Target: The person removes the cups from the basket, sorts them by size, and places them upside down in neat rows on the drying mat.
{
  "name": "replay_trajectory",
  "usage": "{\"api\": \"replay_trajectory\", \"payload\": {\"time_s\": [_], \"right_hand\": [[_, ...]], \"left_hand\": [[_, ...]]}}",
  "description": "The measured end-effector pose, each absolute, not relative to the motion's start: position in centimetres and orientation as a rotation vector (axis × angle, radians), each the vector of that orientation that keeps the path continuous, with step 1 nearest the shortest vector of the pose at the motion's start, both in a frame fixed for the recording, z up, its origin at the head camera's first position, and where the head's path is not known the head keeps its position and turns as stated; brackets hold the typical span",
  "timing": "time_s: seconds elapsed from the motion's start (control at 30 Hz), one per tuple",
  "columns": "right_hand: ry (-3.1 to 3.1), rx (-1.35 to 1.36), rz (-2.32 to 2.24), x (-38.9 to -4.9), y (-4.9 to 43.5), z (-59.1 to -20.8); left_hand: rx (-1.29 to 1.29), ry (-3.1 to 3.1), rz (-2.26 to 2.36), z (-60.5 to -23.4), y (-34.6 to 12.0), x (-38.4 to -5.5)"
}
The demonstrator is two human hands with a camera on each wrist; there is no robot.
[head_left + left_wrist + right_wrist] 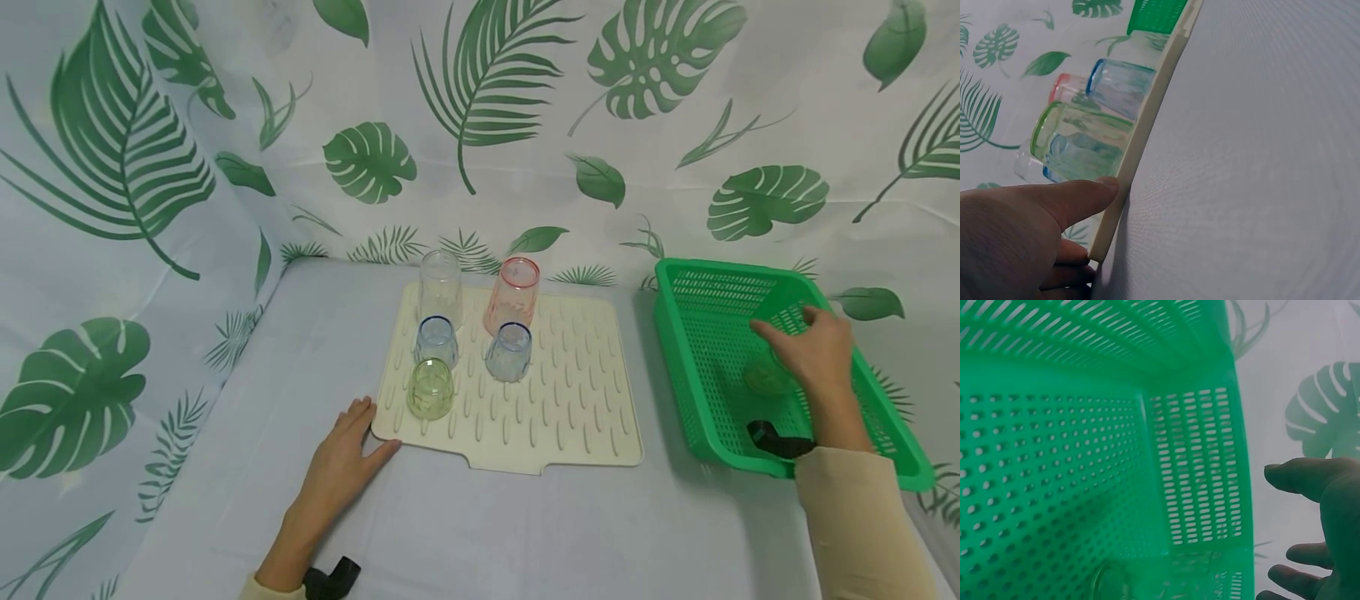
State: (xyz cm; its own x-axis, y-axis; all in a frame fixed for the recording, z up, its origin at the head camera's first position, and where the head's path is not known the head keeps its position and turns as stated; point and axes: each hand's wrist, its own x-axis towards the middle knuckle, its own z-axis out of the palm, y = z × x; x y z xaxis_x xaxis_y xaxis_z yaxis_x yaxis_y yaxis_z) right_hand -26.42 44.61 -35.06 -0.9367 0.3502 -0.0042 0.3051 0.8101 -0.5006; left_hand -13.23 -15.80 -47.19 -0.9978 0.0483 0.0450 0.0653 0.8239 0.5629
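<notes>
My left hand (335, 467) rests by the near left corner of a cream drying mat (577, 400). Its thumb and fingers touch the edges there, fairly straight. On the mat stand a tall clear glass (440, 287), a tall pink glass (513, 292), two blue-rimmed glasses (436, 340) and a green glass (431, 389), the last one closest to this hand. Over the green basket (693, 392) hovers my right hand (819, 354), thumb and fingers parted, gripping nothing. Below it in the basket lies a greenish glass (767, 375), partly covered by the hand; in the right wrist view its rim (1107, 581) shows low down.
A white cloth covers the table (570, 533). Behind and to the left hangs a leaf-printed curtain (525, 200). The basket's raised wall (678, 358) stands right of the mat, with a gap between. Black wrist devices (776, 439) are worn on both arms.
</notes>
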Motion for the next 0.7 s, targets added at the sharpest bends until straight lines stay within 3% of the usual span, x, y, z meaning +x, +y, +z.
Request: {"api": "replay_trajectory", "payload": {"time_s": [0.7], "right_hand": [[-3.145,-0.689,0.605,-25.9,46.2,-35.7]], "left_hand": [[-0.1,-2.967,-0.925,-47.4,-15.8,-13.2]]}}
